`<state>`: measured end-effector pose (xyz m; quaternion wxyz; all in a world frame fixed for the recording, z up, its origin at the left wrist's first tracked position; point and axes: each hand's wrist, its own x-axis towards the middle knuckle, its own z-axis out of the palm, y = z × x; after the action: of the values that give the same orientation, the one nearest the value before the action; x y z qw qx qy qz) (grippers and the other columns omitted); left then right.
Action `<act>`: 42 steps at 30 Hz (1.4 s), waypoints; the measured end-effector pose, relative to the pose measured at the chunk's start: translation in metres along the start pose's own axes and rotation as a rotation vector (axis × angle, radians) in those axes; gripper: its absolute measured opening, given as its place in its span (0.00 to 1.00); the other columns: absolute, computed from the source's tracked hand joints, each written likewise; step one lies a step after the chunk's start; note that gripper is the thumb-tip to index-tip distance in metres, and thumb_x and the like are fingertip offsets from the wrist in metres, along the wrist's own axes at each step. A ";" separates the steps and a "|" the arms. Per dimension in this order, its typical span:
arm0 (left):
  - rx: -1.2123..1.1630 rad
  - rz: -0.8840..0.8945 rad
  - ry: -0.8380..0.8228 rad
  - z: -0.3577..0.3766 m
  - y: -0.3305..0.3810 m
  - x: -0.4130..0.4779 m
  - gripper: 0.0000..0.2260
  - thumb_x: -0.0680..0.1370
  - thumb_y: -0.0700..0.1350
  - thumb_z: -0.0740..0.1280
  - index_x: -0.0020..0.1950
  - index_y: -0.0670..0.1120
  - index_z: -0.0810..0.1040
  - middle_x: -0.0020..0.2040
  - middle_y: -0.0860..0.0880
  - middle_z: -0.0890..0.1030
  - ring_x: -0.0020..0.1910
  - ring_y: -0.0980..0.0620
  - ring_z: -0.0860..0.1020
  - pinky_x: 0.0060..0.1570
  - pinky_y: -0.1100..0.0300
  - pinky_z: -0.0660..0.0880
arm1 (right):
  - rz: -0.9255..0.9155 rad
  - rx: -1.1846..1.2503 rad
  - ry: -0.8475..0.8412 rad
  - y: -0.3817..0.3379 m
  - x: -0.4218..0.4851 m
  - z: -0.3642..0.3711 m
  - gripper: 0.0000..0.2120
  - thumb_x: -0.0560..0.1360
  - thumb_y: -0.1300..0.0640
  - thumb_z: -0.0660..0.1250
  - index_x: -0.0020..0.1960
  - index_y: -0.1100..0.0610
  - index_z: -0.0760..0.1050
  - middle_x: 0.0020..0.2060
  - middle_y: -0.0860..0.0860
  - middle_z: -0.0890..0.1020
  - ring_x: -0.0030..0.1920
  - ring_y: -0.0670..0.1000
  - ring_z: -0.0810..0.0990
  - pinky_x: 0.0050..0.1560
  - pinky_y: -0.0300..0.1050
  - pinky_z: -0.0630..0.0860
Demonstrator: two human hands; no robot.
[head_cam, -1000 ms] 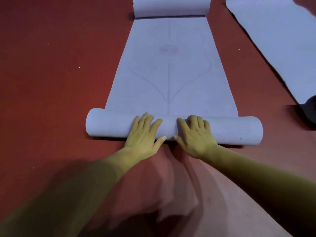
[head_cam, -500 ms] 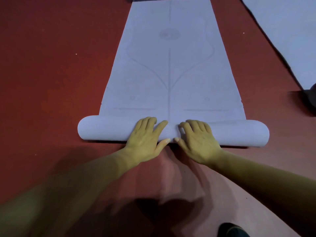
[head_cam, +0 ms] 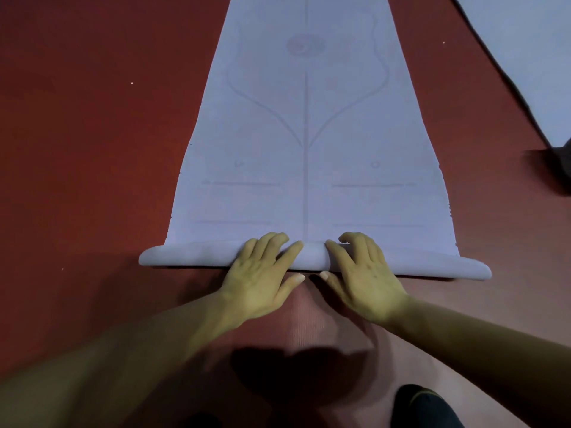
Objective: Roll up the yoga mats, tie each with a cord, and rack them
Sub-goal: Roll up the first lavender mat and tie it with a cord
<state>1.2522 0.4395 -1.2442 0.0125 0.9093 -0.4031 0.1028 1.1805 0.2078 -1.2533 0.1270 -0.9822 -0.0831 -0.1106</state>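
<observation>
A pale lilac yoga mat (head_cam: pixel 262 125) with faint printed lines lies flat on the floor, running away from me. Its near end is wound into a thin roll (head_cam: pixel 191 256) lying crosswise. My left hand (head_cam: pixel 259 279) and my right hand (head_cam: pixel 364 279) sit side by side on the middle of the roll. The fingers curl over its top and the thumbs rest against its near side. No cord and no rack are in view.
A second pale mat (head_cam: pixel 531 57) lies flat at the upper right. A dark object (head_cam: pixel 556 168) sits by its near corner at the right edge. The floor (head_cam: pixel 77 149) is red matting. A dark foot (head_cam: pixel 426 409) shows at the bottom right.
The roll under my hands has become thinner and sits nearer to me. More of the flat mat's printed lines show. The far rolled end has left the view.
</observation>
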 end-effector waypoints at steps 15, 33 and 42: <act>-0.015 -0.056 -0.020 0.022 0.014 -0.001 0.24 0.79 0.61 0.55 0.65 0.45 0.76 0.56 0.47 0.76 0.53 0.44 0.73 0.54 0.49 0.66 | -0.048 0.039 0.026 0.003 -0.007 0.021 0.24 0.80 0.42 0.60 0.64 0.60 0.75 0.54 0.55 0.70 0.55 0.59 0.72 0.60 0.55 0.66; -0.187 0.025 -0.164 0.043 -0.020 0.032 0.23 0.81 0.62 0.53 0.48 0.46 0.77 0.41 0.50 0.79 0.39 0.47 0.79 0.42 0.52 0.78 | -0.137 0.104 -0.024 0.030 0.020 0.035 0.17 0.83 0.43 0.60 0.55 0.56 0.79 0.47 0.54 0.79 0.43 0.59 0.77 0.47 0.56 0.77; -0.159 -0.001 -0.308 0.027 -0.025 0.052 0.24 0.82 0.63 0.50 0.54 0.47 0.78 0.49 0.49 0.78 0.48 0.47 0.78 0.52 0.53 0.71 | -0.056 0.148 -0.208 0.033 0.036 0.023 0.23 0.81 0.38 0.56 0.61 0.52 0.81 0.48 0.51 0.82 0.46 0.57 0.80 0.48 0.50 0.78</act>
<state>1.3088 0.4156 -1.2591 0.0226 0.9106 -0.4066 -0.0703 1.2256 0.1879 -1.2745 0.1868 -0.9736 -0.1311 -0.0053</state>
